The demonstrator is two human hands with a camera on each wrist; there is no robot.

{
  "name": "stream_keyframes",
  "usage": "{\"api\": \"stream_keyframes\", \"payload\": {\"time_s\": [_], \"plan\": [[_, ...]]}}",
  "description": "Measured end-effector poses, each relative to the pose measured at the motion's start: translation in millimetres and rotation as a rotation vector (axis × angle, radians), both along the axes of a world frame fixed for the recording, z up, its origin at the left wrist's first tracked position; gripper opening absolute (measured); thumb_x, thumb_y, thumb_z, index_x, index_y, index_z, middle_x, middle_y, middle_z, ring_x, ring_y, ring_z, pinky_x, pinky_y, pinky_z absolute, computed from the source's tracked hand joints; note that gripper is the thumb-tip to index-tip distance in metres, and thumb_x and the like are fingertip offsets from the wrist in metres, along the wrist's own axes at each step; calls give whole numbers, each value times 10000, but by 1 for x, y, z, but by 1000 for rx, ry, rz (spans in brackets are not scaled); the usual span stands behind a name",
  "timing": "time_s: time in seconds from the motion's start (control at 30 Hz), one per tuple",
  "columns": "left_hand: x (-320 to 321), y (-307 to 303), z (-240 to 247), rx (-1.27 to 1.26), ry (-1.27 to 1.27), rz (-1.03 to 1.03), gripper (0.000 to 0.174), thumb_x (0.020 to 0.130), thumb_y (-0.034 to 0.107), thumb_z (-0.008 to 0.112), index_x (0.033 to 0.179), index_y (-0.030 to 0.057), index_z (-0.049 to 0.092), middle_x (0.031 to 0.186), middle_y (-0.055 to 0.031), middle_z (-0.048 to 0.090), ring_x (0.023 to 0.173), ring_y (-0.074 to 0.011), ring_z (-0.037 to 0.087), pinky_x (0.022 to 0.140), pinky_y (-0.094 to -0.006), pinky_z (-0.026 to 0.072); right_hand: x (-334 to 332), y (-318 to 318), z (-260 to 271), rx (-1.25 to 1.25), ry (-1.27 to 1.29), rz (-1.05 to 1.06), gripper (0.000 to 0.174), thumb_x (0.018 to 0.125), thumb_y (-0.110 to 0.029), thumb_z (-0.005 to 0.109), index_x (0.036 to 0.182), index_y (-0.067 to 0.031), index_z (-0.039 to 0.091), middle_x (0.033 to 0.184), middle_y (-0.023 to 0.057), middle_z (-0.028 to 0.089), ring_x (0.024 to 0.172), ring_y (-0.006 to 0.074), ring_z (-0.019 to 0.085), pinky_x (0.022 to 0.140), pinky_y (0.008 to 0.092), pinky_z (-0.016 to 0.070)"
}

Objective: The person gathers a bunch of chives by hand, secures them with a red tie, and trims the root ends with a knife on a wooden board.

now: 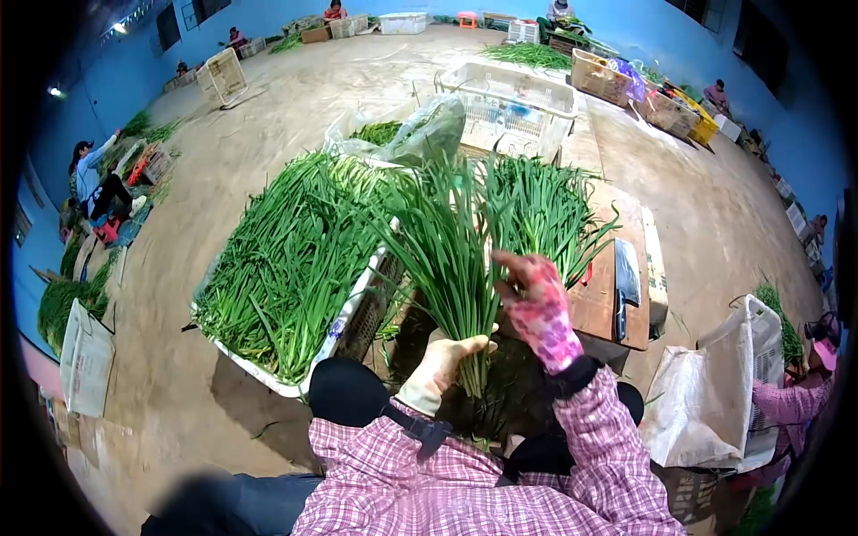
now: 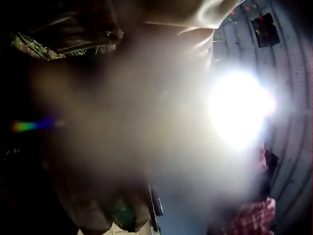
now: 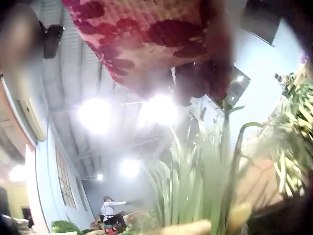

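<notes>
My left hand, in a cream glove, grips a bunch of long-leaved greens near its stem ends. The bunch stands upright, its leaves fanning out at the top. My right hand, in a pink patterned glove, is raised at the bunch's right side. Its fingers are loosely bent, with fingertips right at the leaves and nothing visible in its grasp. In the right wrist view the patterned glove hangs above the leaves. Glare and blur hide most of the left wrist view.
A white crate heaped with greens stands at left. On the right, a wooden board bears more greens and a knife. Beyond are an empty crate and a plastic bag. A white sack stands at lower right; other people sit along the walls.
</notes>
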State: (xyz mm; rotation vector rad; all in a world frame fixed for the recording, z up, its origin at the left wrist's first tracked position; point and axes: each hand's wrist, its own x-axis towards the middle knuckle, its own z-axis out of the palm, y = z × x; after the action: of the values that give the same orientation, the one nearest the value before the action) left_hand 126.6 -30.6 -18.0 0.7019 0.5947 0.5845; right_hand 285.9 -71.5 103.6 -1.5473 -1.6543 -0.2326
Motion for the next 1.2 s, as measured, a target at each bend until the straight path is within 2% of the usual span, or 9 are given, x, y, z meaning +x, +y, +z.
{"api": "stream_keyframes", "payload": {"time_s": [0.1,0.23,0.43,0.57,0.67,0.8,1.07,1.13,1.2], "plan": [[0,-2,-1,155,-54,-2,412,859,-71,664,1265,-20,615,1204,-143,690,1001,-266,696,866,-359,581,-5,30,26,-252,-47,-50,510,791,-117,775,1276,-150,622,915,104,683,883,283,627,849,418,479],[-6,-5,5,189,-11,-20,420,847,-101,662,1258,-24,616,1172,-153,701,1007,-265,697,851,-372,588,16,48,21,-160,-141,-34,229,775,-134,763,1003,-144,744,868,94,694,885,313,645,866,420,471],[-9,-11,8,100,-17,-28,414,835,-50,711,1241,-23,632,1153,-136,708,972,-243,706,840,-362,586,16,35,13,-548,-196,-123,337,767,-237,774,1087,-142,735,978,121,737,926,313,697,846,390,543],[-13,-9,7,183,19,-40,404,812,-14,752,1204,-28,655,1118,-119,716,950,-230,709,837,-355,583,37,42,-15,-551,566,-75,240,882,-249,730,1015,-51,757,928,119,758,839,185,719,768,326,569],[-8,-9,0,197,-22,24,414,798,-21,756,1199,-39,653,1092,-110,722,931,-225,711,828,-342,580,31,27,-7,-377,680,-114,295,877,-247,750,1118,-79,730,957,128,755,880,197,722,796,326,577],[-7,-11,-4,194,39,-31,408,811,-17,748,1206,-39,647,1100,-105,720,925,-215,708,829,-334,571,6,20,3,-653,101,-224,390,860,-289,737,1215,-138,683,1038,120,737,945,272,710,854,381,560],[-17,-9,-5,76,169,-71,259,877,102,740,1105,-16,706,987,-104,744,873,-187,713,811,-300,557,35,-33,53,-286,1039,70,210,891,-229,725,955,-28,727,807,78,692,725,184,666,682,296,541],[-17,-6,-8,-3,193,-83,248,875,116,745,1077,-23,714,963,-98,748,852,-184,713,797,-293,558,54,-64,42,-300,1151,919,249,900,-228,694,1092,-71,671,884,97,669,865,182,676,783,335,548],[-17,-4,-6,-60,191,-85,252,869,118,751,1072,-26,713,963,-97,748,843,-185,713,783,-290,560,39,-75,40,-1055,399,630,324,880,-278,720,1132,-80,673,901,93,685,944,204,681,824,374,541]]}}
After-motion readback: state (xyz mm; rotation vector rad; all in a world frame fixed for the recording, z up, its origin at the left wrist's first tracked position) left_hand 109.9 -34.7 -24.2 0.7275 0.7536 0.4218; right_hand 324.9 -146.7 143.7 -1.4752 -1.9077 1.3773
